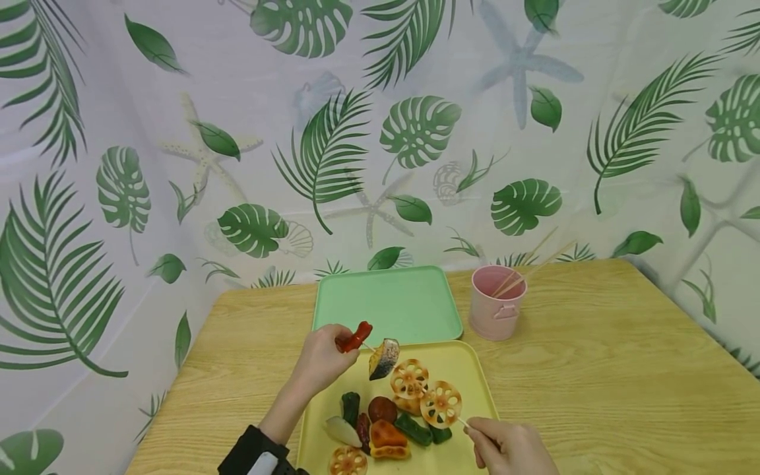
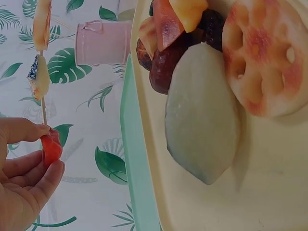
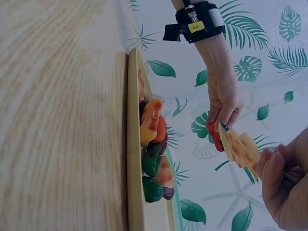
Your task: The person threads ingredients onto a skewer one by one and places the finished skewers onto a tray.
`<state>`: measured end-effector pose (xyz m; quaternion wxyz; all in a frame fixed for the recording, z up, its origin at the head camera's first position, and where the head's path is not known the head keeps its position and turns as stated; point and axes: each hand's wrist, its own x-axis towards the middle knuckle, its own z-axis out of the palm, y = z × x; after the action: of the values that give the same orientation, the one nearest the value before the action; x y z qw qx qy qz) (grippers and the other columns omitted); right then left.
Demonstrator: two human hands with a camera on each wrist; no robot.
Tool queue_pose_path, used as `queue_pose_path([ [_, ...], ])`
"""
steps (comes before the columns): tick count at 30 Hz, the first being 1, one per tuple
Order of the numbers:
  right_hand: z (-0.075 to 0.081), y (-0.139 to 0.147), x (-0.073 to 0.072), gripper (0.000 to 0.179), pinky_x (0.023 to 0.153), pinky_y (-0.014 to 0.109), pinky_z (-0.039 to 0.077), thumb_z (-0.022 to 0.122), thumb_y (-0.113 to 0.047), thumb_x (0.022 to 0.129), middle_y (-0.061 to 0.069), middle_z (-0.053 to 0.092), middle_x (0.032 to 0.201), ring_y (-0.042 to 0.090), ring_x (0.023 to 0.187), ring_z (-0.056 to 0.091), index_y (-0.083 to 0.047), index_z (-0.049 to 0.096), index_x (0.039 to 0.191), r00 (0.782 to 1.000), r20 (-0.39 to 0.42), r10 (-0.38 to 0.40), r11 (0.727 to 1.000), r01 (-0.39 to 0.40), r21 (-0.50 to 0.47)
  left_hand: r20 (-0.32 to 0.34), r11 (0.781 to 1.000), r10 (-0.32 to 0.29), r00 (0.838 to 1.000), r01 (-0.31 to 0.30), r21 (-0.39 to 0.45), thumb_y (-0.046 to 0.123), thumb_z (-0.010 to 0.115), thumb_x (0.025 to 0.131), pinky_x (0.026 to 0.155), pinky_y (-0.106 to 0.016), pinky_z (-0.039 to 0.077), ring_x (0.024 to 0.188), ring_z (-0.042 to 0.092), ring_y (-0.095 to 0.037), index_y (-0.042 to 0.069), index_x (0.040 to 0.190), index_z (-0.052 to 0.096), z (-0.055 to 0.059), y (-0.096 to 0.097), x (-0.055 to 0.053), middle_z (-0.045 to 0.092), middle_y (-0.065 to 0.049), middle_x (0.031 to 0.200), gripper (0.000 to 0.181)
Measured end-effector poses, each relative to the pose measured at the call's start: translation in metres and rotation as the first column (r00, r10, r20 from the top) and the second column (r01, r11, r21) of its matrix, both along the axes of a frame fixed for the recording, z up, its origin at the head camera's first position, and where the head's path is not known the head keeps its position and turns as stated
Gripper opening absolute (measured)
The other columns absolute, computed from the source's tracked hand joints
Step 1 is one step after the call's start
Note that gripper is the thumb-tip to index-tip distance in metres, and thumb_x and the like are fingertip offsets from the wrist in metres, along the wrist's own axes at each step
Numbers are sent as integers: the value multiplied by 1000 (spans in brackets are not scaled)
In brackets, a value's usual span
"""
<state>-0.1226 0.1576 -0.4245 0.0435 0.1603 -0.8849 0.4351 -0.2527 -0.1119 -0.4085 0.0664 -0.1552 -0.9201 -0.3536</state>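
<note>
My left hand reaches in over the yellow tray, pinching the red piece at the far-left end of the skewer. My right hand, near right, pinches the bare stick. Skewer slants between them, above the tray. Two browned, holed lotus slices, then a yellow chunk with dark skin. Red piece: glossy, lumpy.

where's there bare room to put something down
Free: the green tray behind the yellow tray, the wooden table right of the pink bucket, and its strip left of the green tray. Crowded: the yellow tray's middle, holding food pieces under the skewer.
</note>
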Motion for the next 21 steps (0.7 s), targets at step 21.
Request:
queue_pose_path([
  [21,2,-12,0,25,39,20,33,58,-4,89,-15,42,51,0,38,33,-18,59,68,996,-12,-85,995,86,54,-47,1000,-1,999,2,26,5,70,76,57,-29,48,70,58,-20,-1,91,66,3,7,4,63,-9,83,16],
])
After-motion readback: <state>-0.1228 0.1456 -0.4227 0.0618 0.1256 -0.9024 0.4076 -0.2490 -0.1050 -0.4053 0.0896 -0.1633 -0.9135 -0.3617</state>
